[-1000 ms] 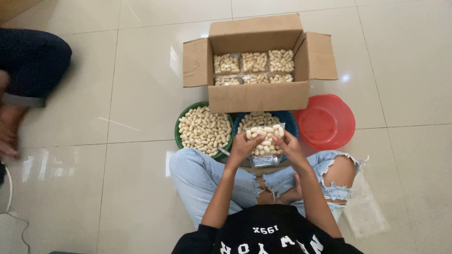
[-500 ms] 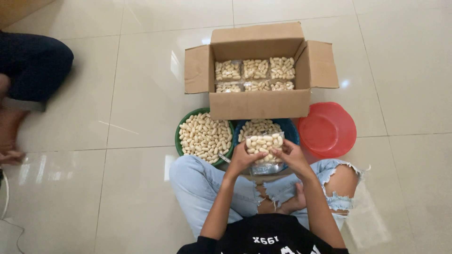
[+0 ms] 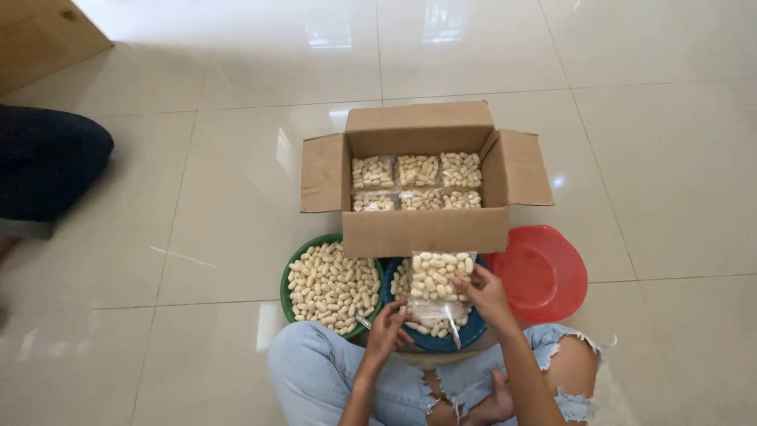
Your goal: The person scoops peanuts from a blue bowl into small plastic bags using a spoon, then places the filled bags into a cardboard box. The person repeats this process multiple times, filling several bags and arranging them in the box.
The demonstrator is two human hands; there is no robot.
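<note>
While a green bowl (image 3: 331, 285) of pale nuts sits at the left, the left hand (image 3: 386, 327) pinches the lower edge of a clear bag (image 3: 438, 285) of nuts. Further right, the right hand (image 3: 486, 292) grips its side, holding it upright above the blue bowl (image 3: 441, 335), probably so spills fall back in, just before the open box (image 3: 426, 189) and beside the red lid (image 3: 544, 272).

Packet (image 3: 438, 278) now nearer the box (image 3: 426, 230), left hand (image 3: 388, 330) lower.
</note>
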